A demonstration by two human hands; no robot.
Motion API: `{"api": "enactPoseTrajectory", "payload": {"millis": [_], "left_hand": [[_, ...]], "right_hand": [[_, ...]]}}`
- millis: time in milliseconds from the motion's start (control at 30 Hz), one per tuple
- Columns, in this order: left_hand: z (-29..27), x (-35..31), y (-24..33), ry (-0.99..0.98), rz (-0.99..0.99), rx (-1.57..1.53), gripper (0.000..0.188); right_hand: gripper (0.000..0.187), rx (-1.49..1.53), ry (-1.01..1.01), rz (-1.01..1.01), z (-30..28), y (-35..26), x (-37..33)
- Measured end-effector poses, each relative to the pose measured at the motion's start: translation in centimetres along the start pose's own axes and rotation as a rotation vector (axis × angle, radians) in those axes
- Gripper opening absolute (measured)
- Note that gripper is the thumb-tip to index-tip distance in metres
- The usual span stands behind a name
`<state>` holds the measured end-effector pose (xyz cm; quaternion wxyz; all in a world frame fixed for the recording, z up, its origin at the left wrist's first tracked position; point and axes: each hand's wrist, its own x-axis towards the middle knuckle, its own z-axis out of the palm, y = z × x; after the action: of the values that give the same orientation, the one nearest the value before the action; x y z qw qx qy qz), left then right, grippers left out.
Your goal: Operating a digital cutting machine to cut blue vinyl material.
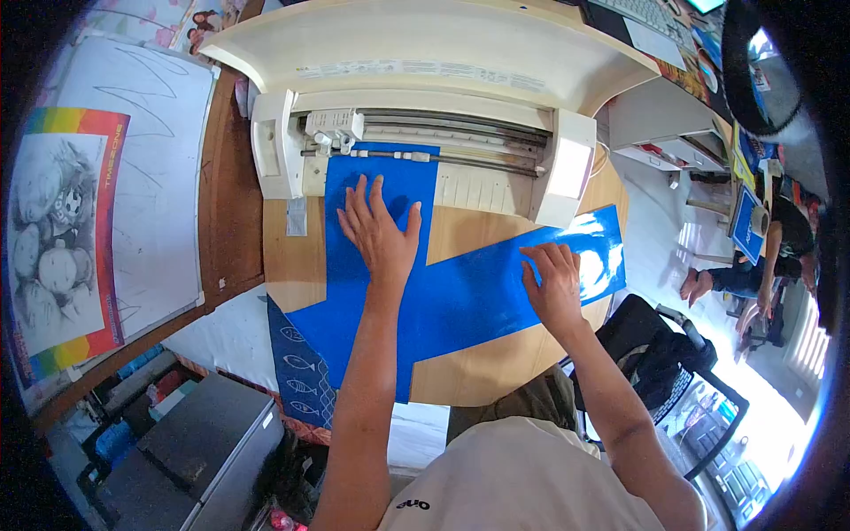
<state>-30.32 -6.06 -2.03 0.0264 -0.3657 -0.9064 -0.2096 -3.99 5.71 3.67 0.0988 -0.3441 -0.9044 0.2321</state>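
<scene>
A cream cutting plotter (416, 190) stands across the far side of a wooden table, its cover raised. One glossy blue vinyl sheet (363, 319) runs from under its roller bar (394, 156) toward me and over the near table edge. Flat on that sheet, just before the rollers, lies my left hand (379, 232), fingers spread and holding nothing. A second blue vinyl strip (478, 305) slants across the table to the right. My right hand (555, 288) is over this strip, fingers bent and thumb apart, nothing visible between them. Whether its fingertips touch the strip is hard to tell.
Wooden tabletop (469, 376) shows around the vinyl. To the left are a board with a rainbow-bordered drawing (66, 230) and a dark grey cabinet (212, 442). A black chair (651, 350) stands near my right arm. Another person (784, 239) sits at the far right.
</scene>
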Motion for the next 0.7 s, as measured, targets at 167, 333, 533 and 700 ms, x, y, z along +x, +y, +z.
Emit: {"api": "enactPoseTrajectory", "payload": {"millis": [167, 333, 533, 700], "left_hand": [[-0.8, -2.1, 1.1, -0.057, 0.052, -0.031, 0.071], [-0.7, -3.8, 2.2, -0.079, 0.1, -0.068, 0.066], [-0.4, -7.3, 3.4, -0.146, 0.168, -0.127, 0.055], [-0.5, -10.3, 4.9, -0.206, 0.205, -0.204, 0.049]], "right_hand": [[0.024, 0.002, 0.026, 0.031, -0.6, 1.0, -0.1], [0.022, -0.001, 0.043, 0.064, -1.1, 2.1, -0.3], [0.027, 0.023, -0.002, 0.036, -0.3, 2.6, -0.7], [0.032, 0.001, 0.007, 0.05, -0.6, 3.0, -0.6]]}}
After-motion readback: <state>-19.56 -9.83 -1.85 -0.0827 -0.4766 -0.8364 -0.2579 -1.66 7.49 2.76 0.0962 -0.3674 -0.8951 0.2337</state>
